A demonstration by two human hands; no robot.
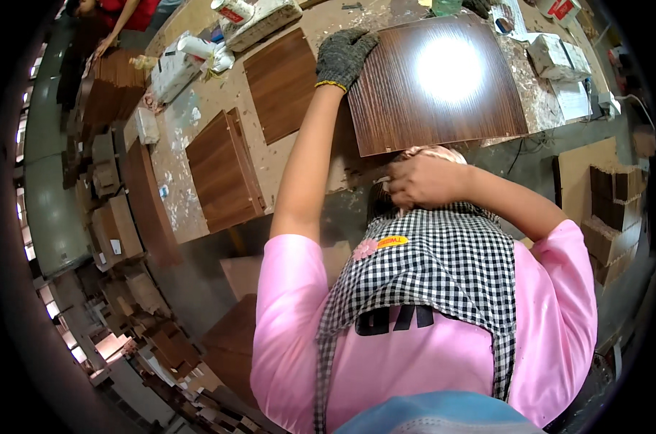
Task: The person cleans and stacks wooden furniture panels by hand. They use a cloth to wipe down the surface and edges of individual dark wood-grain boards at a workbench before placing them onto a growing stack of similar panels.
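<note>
A glossy dark brown wood-grain panel (407, 119) lies at the table's near edge, with a bright glare on its surface. My left hand (346, 56), in a dark grey knit glove, rests at the panel's far left corner. Its fingers stretch over the corner; the thumb cannot be made out. Just below the panel's near edge, in front of my checked apron, my bare right hand (430, 179) is closed on a crumpled pinkish cloth (443, 152). Part of the cloth hides behind the fingers.
More brown panels (279, 85) lie on the worn table (310, 155), including a small stack (223, 173) at the left. White wrapped blocks (559, 58) stand at both sides. Stacked boards (613, 217) are on the floor at right. Another person's arm (122, 25) shows at far left.
</note>
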